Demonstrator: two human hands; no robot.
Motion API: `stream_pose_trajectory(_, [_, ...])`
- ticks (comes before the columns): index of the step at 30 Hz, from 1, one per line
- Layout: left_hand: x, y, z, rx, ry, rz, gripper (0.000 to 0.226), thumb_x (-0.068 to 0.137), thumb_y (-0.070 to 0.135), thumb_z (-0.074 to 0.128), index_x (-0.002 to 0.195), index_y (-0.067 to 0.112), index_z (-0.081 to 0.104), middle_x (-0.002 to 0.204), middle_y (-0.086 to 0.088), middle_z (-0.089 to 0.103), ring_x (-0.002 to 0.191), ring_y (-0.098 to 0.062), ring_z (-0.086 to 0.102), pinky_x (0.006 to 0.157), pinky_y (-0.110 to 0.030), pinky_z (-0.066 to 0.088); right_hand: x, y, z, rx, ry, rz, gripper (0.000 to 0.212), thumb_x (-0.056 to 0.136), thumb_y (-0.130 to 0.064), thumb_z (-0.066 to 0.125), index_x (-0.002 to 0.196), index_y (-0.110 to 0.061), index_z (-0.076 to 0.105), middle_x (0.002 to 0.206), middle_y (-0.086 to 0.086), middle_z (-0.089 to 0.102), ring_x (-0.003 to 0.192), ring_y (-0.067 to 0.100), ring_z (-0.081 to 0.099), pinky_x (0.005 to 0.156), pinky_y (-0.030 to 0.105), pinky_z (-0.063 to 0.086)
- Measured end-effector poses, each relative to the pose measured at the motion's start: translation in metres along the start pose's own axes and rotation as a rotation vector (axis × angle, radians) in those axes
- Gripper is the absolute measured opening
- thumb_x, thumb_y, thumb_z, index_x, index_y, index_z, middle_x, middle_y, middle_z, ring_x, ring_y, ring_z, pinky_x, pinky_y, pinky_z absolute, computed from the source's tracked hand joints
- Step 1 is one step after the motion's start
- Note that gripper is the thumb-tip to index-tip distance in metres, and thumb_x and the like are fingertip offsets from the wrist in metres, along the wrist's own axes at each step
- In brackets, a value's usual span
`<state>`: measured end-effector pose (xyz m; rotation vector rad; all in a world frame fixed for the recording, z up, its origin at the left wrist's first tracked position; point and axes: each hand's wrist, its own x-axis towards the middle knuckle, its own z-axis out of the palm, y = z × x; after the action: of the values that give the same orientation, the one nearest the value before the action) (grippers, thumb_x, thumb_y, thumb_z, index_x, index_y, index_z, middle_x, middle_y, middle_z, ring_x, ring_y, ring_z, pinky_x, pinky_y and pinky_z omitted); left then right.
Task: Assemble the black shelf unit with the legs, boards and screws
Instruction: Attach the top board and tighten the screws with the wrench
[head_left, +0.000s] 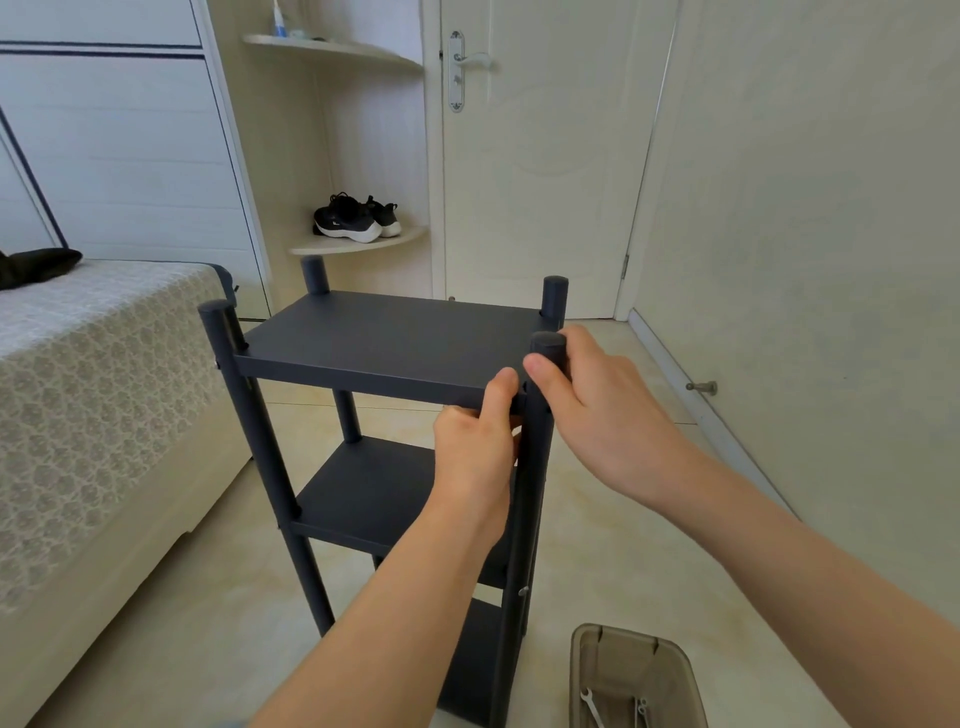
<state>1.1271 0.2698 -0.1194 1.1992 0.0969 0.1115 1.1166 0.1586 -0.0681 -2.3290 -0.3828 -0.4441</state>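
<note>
view: head, 1 camera | faces: forward, downward | range: close above the shelf unit

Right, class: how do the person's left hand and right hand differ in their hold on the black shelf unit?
The left hand pinches the front edge of the flat black top board; the right hand wraps the round black near right leg near its top. The left hand sits lower than the right hand. Shared: both grip at the same near right corner.
</note>
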Motion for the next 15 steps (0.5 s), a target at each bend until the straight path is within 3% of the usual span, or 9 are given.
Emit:
stream_pose_trajectory(5, [-0.0014, 0.0010, -0.0044, -0.042, -0.084, 0.007, 0.035, 0.095, 0.043, 0.063, 0.078, 0.019, 0.081, 0.096, -0.007, 0.078, 0.093, -0.017, 0.075, 0.078, -0.029, 0.055, 0.0018, 0.0039, -0.0008, 0.097, 0.022, -0.018, 0.019, 0.099, -0.040, 0.049, 0.096, -0.022, 0.056, 0.072, -0.007, 0.059, 0.066, -0.004, 0.056, 0.059, 0.008, 0.041])
stream_pose_trajectory(9, [-0.0020, 0.0019, -0.0051, -0.054, -0.101, 0.015, 0.057, 0.072, 0.057, 0.066, 0.094, 0.006, 0.078, 0.101, -0.011, 0.077, 0.100, -0.020, 0.074, 0.090, -0.034, 0.054, 0.0042, 0.0058, -0.0003, 0.077, 0.013, -0.023, 0.019, 0.100, -0.040, 0.047, 0.096, -0.022, 0.055, 0.073, -0.008, 0.058, 0.067, -0.006, 0.054, 0.060, 0.008, 0.041])
stream_pose_trajectory(15, [-0.0047, 0.0016, -0.0026, -0.047, -0.110, 0.021, 0.051, 0.071, 0.059, 0.067, 0.083, 0.011, 0.081, 0.099, -0.013, 0.077, 0.097, -0.022, 0.075, 0.078, -0.027, 0.056, 0.0031, 0.0079, -0.0015, 0.075, 0.012, -0.041, 0.016, 0.101, -0.039, 0.045, 0.102, -0.024, 0.050, 0.074, -0.008, 0.057, 0.069, -0.011, 0.055, 0.058, 0.006, 0.041])
